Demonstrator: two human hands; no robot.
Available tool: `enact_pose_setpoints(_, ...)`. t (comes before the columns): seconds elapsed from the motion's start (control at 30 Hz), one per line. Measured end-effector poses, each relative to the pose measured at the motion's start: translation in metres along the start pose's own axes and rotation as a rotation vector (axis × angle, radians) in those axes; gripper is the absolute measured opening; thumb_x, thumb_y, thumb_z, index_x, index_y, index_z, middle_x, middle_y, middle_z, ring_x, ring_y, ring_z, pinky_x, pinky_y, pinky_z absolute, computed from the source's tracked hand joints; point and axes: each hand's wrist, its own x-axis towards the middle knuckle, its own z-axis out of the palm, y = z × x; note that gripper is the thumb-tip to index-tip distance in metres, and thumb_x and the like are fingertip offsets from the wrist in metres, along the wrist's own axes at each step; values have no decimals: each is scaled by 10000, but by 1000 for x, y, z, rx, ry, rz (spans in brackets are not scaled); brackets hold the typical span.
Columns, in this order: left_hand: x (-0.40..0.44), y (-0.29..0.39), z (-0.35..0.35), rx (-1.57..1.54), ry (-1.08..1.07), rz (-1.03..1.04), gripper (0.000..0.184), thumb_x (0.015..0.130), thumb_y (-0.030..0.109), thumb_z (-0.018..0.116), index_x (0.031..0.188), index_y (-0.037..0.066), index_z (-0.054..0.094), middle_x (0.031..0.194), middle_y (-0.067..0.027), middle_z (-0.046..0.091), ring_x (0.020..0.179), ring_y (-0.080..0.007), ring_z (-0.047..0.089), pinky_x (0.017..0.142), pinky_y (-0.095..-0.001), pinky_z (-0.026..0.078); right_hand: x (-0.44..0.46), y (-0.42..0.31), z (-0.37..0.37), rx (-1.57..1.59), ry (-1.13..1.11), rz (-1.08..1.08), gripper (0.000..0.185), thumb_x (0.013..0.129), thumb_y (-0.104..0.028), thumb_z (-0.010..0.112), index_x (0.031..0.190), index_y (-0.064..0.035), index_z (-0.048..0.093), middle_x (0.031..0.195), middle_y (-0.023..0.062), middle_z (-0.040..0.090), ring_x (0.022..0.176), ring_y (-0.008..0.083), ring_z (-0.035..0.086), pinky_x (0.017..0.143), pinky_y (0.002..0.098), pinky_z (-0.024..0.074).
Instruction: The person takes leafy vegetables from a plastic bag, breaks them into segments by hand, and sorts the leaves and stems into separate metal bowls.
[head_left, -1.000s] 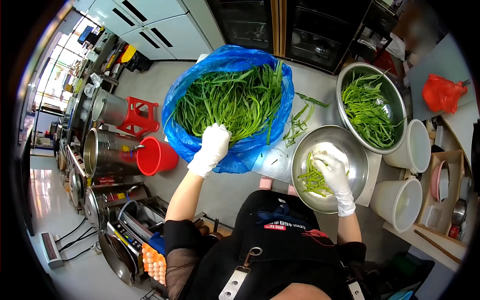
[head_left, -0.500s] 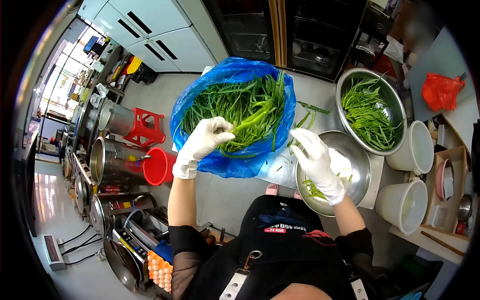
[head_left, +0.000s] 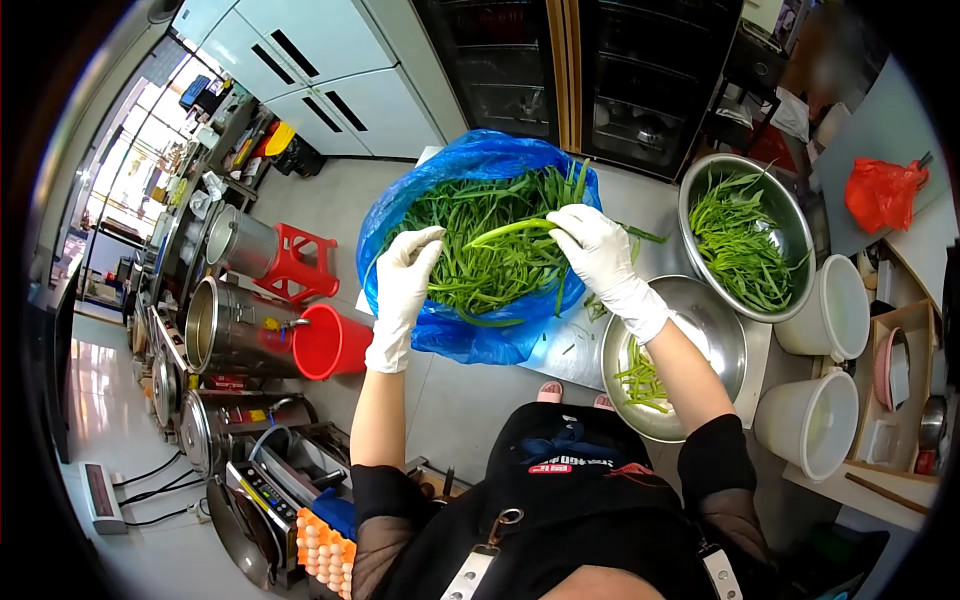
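A blue plastic bag (head_left: 460,345) holds a large heap of water spinach (head_left: 480,200). Over the heap, my gloved right hand (head_left: 608,265) pinches the thick end of a light green water spinach stem (head_left: 510,230), which points left. Just left of the stem's tip is my gloved left hand (head_left: 402,290), its thumb and forefinger brought together; whatever they hold, if anything, is hidden. Below my right forearm sits a steel bowl (head_left: 722,345) with several short cut stems (head_left: 640,378) in it. A second steel bowl (head_left: 690,215), at the right, contains leafy water spinach tips (head_left: 740,240).
Two white buckets (head_left: 808,425) stand at the right beside a wooden shelf. On the left are a red bucket (head_left: 330,343), a red stool (head_left: 302,262) and large steel pots (head_left: 235,328). An egg tray (head_left: 325,552) lies low at the left. Dark glass-door cabinets (head_left: 650,90) stand behind.
My right hand has moved from above the near bowl up and left to the stem, and now grips it. My left hand has come away from the greens it held.
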Motion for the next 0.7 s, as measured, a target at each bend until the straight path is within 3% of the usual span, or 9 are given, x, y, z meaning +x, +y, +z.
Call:
enact_pose_setpoints(0.17, -3, 10, 16, 228, -134, 172, 266, 856, 33, 645, 1120, 1, 653, 971, -48, 643, 832, -117, 584, 760, -225, 466, 4, -2, 0, 24, -20, 26, 195, 824, -145, 659, 1011, -93, 683, 997, 75, 661, 893, 262, 652, 774, 330, 528)
enact_pose_setpoints(0.27, -1, -4, 25, 124, -169, 37, 226, 839, 59, 679, 1052, -17, 684, 867, -39, 667, 791, -107, 605, 726, -229, 477, 4, -4, 0, -4, 23, 39, 209, 821, -148, 665, 1020, -88, 680, 1037, 78, 658, 925, 264, 648, 783, 333, 528)
enact_pose_setpoints(0.33, -4, 6, 32, -8, -199, -221, 190, 837, 83, 660, 991, -20, 702, 799, -21, 679, 756, -75, 599, 714, -214, 467, 8, -13, -6, -53, 132, 68, 219, 818, -150, 670, 1025, -80, 678, 1064, 80, 654, 948, 266, 644, 788, 335, 528)
enact_pose_setpoints(0.47, -11, 21, 46, -69, -207, -260, 164, 836, 115, 661, 910, -18, 722, 779, -16, 684, 718, -67, 581, 691, -217, 468, 7, -33, -20, -75, 221, -106, 182, 802, -113, 654, 979, -70, 659, 1037, 76, 622, 909, 248, 613, 755, 342, 510)
enact_pose_setpoints(0.7, -23, 31, 69, -108, -177, -216, 195, 844, 105, 660, 965, -39, 715, 803, -29, 698, 702, -67, 596, 661, -203, 467, 6, -51, -7, -211, 76, -363, 268, 682, -119, 673, 945, -74, 656, 977, 67, 604, 894, 238, 581, 709, 359, 476)
